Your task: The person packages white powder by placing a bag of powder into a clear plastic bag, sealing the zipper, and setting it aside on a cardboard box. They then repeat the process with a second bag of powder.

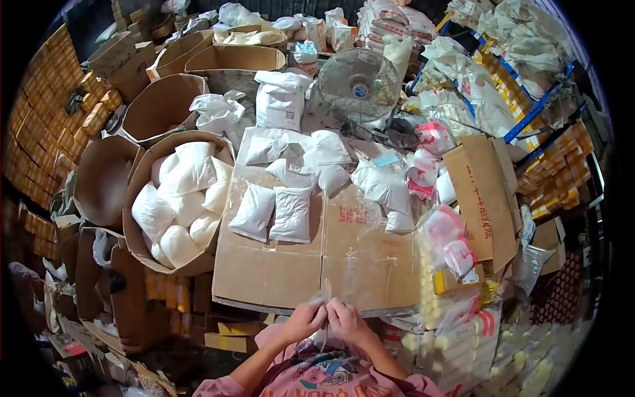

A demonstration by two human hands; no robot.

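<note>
A: Holding what, down there by the chest?

B: Pinching a thin clear bag [325, 299]; gripped by the left hand [304, 321] and the right hand [346, 317], pressed close together, closed tight with the fingertips on its lower end.

A: Lying where?

B: Not lying; held up in the air at the near edge of the cardboard top [278, 271], right in the middle, between the two hands.

A: Pointing which way?

B: Standing tall; stretched long up and away from the body; pointing with the free end toward the far side of the cardboard; tucked into the fingers at the lower end; see-through, so hard to tell the side edges.

A: And farther out?

B: Two puffy white bags [291, 213] side by side, flat on the cardboard, well apart from the hands; more white bags behind those; a round cardboard box [178, 266] off to the left, full of white bags; a fan [359, 85] standing at the far end, facing this way; pink and white packets [450, 241] off to the right.
</note>
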